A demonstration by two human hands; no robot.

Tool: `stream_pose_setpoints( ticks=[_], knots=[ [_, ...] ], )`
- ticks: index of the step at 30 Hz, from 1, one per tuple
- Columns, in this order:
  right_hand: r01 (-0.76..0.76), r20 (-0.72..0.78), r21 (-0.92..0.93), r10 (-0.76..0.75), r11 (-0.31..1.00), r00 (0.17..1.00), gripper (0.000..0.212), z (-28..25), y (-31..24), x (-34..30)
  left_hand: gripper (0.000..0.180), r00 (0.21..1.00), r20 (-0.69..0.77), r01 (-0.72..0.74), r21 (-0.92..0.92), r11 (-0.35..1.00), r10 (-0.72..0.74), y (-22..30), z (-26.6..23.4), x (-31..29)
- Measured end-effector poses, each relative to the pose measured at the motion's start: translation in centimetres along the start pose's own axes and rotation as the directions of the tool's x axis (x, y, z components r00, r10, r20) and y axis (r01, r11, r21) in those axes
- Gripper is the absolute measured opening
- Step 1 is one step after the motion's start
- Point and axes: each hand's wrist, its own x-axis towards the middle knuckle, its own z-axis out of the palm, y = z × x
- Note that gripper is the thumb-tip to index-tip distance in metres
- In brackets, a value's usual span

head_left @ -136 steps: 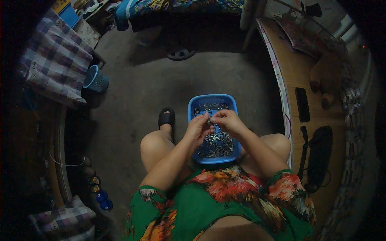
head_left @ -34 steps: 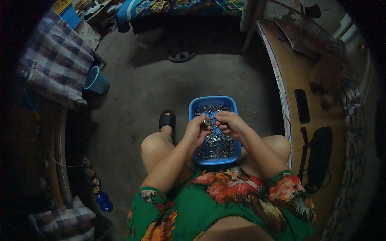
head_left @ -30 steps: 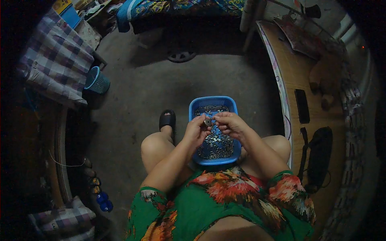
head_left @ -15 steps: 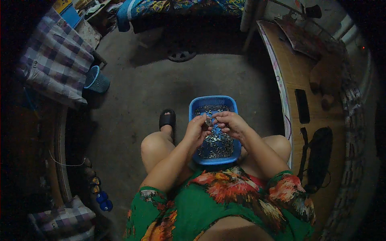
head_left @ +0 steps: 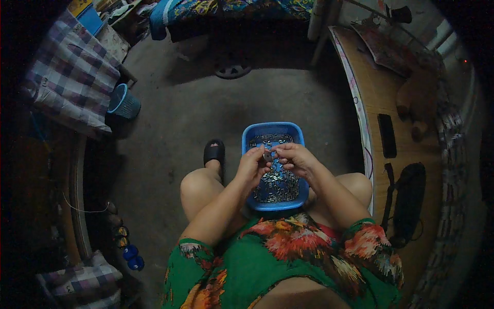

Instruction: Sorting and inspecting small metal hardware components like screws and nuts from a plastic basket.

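Note:
A blue plastic basket (head_left: 272,208) rests between my knees, with many small, shiny metal cylinders (head_left: 280,188) scattered over its bottom. Above it, my left hand (head_left: 250,165) pinches a small round metal part (head_left: 267,156) between thumb and fingers. My right hand (head_left: 297,158) is just beside that part, thumb and forefinger pressed together at its edge. Whatever lies between those right fingertips is too small to make out. Both hands hide some of the metal cylinders in the middle of the basket.
On the right stands a long wooden bench (head_left: 373,129) bearing a dark phone-like slab (head_left: 387,135) and a black bag (head_left: 410,198). A blue-green wastebasket (head_left: 124,103) is at the left, near checked cloth (head_left: 77,77). A dark round object (head_left: 232,70) lies on the far floor.
My right fingertips have shifted very slightly beside the round metal part. My left hand keeps its hold, and the basket stays where it was.

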Motion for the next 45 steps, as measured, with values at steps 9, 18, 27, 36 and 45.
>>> stream_pose_setpoints(
  ticks=[9, 18, 27, 36, 45],
  knots=[
    [0.006, 0.0, -0.099, -0.006, 0.995, 1.0, 0.02, -0.2, 0.2, 0.2, 0.022, 0.999, 0.03, -0.012, 0.011, 1.0, 0.011, -0.1, -0.3, 0.2],
    [0.033, -0.12, -0.231, -0.062, 0.972, 0.991, 0.014, 0.3, 0.6, 0.2, 0.024, 1.0, 0.011, 0.024, -0.056, 0.998, -0.024, -0.3, -0.1, 0.2],
    [0.065, -0.108, -0.303, -0.102, 0.951, 0.989, 0.02, 0.6, 0.8, 0.3, 0.024, 0.996, 0.066, 0.066, -0.099, 0.993, -0.06, -0.5, -0.2, 0.3],
    [0.175, -0.077, -0.441, -0.231, 0.88, 0.97, 0.017, 1.0, 0.8, 0.2, 0.021, 0.992, 0.075, 0.112, -0.11, 0.988, -0.105, -0.2, 0.3, 0.1],
    [-0.007, -0.082, -0.142, -0.004, 0.99, 0.997, 0.015, 0.6, 0.3, 0.0, 0.022, 0.995, 0.057, 0.091, -0.073, 0.993, -0.086, 0.2, 0.2, -0.1]
  ],
)
